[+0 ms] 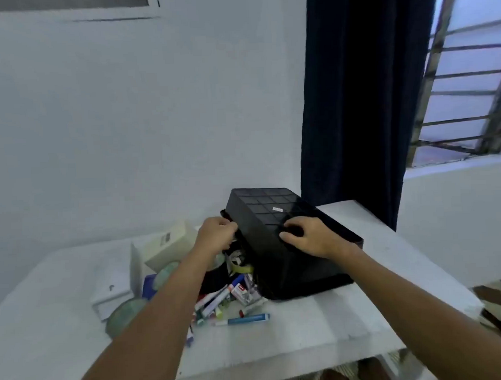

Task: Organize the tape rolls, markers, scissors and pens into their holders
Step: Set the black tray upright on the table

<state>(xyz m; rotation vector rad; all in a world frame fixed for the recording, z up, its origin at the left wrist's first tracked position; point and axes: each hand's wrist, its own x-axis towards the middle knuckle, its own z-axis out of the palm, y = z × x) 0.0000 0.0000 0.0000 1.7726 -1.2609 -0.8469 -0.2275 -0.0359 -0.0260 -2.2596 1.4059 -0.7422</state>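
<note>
Organizer: black plastic organizer point(291, 245) tipped upside down on the white bench point(319, 324), its gridded base facing up, tilted toward the left
Label: a small white sticker point(277, 209) on the base; its writing is too blurred to read
Spilled items: markers point(216, 299) and pens lie in a heap at the organizer's left mouth, touching one another; a blue-barrelled marker point(244, 320) lies apart, nearer the front; print on the barrels is unreadable
Tape: tape rolls point(124, 315) sit left of the heap, partly hidden by the left forearm
Left hand: left hand point(216, 230) at the organizer's left upper edge, fingers curled over the rim, grasping it
Right hand: right hand point(305, 237) on the upturned base, fingers bent and clamped on the near right corner
Arms: both forearms reach forward from the bottom of the view, bare
Open room: bare bench in front of and right of the organizer; its right edge is close
Surroundings: white boxes point(171, 243) at left, dark curtain point(359, 100) behind, barred window point(467, 82) at right
</note>
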